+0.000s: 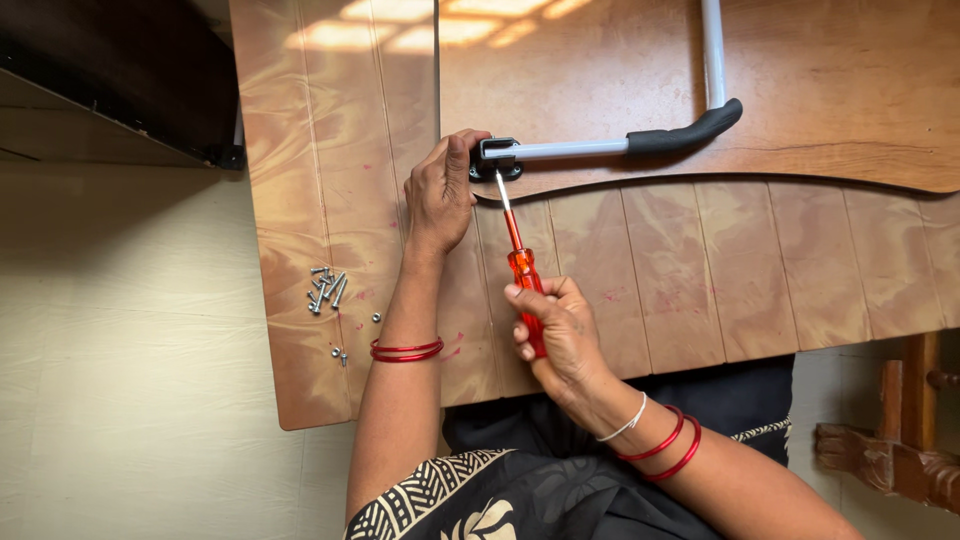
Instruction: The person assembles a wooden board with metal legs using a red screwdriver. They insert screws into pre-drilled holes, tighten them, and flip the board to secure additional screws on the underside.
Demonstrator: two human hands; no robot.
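A: Where is the screwdriver (522, 283)?

B: In the right hand (560, 325), fingers wrapped tight round its clear red handle. The metal shaft slants up, and its tip meets the black bracket (496, 158) at the end of the grey metal tube (565, 150).

A: And the left hand (440, 195)?

B: It lies on the wooden worktop (700, 260), fingers curled over the bracket's left side, pressing it down.

A: What does the tube look like?

B: It runs right from the bracket into a black rubber grip (690, 132) that bends upward.

A: Anything else nearby?

B: A small heap of loose screws (326, 288) sits on the worktop, well to the left of the left forearm.
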